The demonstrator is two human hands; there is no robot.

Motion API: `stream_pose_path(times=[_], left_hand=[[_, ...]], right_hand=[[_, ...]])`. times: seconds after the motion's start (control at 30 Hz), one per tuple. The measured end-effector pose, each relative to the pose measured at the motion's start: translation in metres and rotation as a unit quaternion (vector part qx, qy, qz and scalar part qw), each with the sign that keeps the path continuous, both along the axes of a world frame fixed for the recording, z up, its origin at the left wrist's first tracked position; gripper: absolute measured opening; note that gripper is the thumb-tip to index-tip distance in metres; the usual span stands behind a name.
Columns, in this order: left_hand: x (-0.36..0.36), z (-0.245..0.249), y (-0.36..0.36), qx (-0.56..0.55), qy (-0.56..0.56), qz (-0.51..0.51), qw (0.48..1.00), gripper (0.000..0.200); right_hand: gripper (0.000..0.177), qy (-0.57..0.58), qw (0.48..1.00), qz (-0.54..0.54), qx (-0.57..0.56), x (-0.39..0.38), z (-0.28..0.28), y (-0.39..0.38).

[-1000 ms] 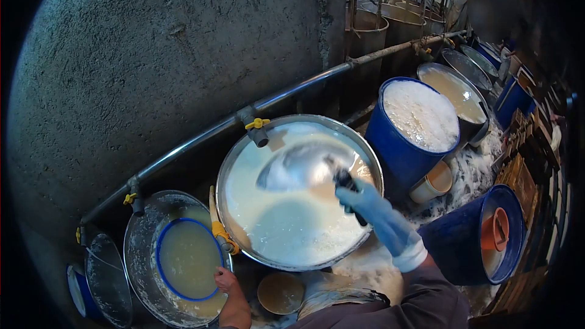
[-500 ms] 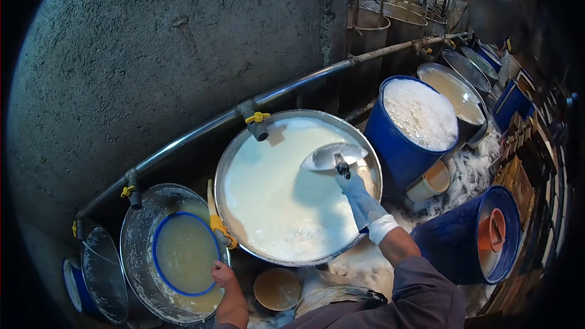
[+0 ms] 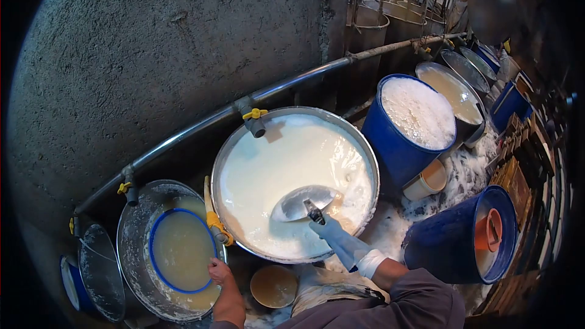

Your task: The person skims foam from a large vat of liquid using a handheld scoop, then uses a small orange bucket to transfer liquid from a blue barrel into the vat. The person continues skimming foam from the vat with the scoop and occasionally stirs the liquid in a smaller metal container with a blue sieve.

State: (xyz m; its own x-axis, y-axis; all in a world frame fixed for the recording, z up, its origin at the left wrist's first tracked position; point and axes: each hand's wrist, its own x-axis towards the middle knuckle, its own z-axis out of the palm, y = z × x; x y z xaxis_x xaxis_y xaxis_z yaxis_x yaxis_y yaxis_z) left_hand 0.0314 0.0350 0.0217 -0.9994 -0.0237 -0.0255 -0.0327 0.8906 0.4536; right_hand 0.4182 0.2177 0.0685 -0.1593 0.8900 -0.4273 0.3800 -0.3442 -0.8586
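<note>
My right hand (image 3: 334,234), in a light blue glove, is closed round the dark handle of a wide metal scoop (image 3: 294,203). The scoop's oval pan lies low at the surface of the whitish liquid in a large round metal vat (image 3: 373,164), toward its near side. My bare left hand (image 3: 220,272) is closed at the right edge of a blue-rimmed round container (image 3: 153,250) of cloudy yellowish liquid. That container sits inside a metal tub (image 3: 129,268) with white residue on its wall.
A metal pipe (image 3: 183,137) with yellow-handled taps runs along the concrete wall (image 3: 170,42). On the right stand a foam-filled blue barrel (image 3: 384,131) and another blue barrel (image 3: 439,247) holding an orange vessel (image 3: 487,231). A small bucket (image 3: 274,286) of brownish liquid stands near my body.
My right hand has drawn the scoop toward me and to the left, from the vat's right middle to its near side. My left hand stays at the blue rim.
</note>
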Motion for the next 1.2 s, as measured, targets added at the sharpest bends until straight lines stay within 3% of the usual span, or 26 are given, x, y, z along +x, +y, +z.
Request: stream_pose_path(times=[0.23, 0.37, 0.63, 0.83, 1.03, 1.1, 1.2], left_hand=[[-0.004, -0.002, -0.002, -0.006, -0.037, -0.003, 0.999, 0.051], [0.000, -0.003, -0.002, 0.005, 0.016, -0.008, 1.000, 0.053], [-0.003, -0.008, -0.004, 0.005, 0.000, -0.006, 1.000, 0.054], [-0.002, -0.006, -0.003, 0.004, 0.005, -0.005, 1.000, 0.054], [-0.004, -0.007, -0.003, 0.004, 0.002, -0.006, 1.000, 0.054], [-0.003, -0.007, -0.003, 0.004, 0.001, -0.004, 1.000, 0.053], [-0.001, 0.004, -0.003, -0.004, -0.032, -0.009, 0.999, 0.052]], right_hand=[[0.054, 0.012, 0.996, 0.049, -0.073, -0.014, 0.012, -0.040], [0.051, 0.052, 0.989, 0.093, -0.105, -0.013, 0.017, -0.052], [0.040, 0.154, 0.962, 0.070, -0.216, 0.000, 0.063, -0.062], [0.037, 0.118, 0.960, 0.070, -0.244, 0.025, 0.133, -0.045], [0.036, 0.171, 0.980, 0.015, -0.096, 0.051, 0.211, 0.013], [0.035, 0.224, 0.975, -0.013, 0.011, 0.054, 0.215, 0.044], [0.031, 0.181, 0.972, -0.076, 0.131, 0.049, 0.208, 0.098]])
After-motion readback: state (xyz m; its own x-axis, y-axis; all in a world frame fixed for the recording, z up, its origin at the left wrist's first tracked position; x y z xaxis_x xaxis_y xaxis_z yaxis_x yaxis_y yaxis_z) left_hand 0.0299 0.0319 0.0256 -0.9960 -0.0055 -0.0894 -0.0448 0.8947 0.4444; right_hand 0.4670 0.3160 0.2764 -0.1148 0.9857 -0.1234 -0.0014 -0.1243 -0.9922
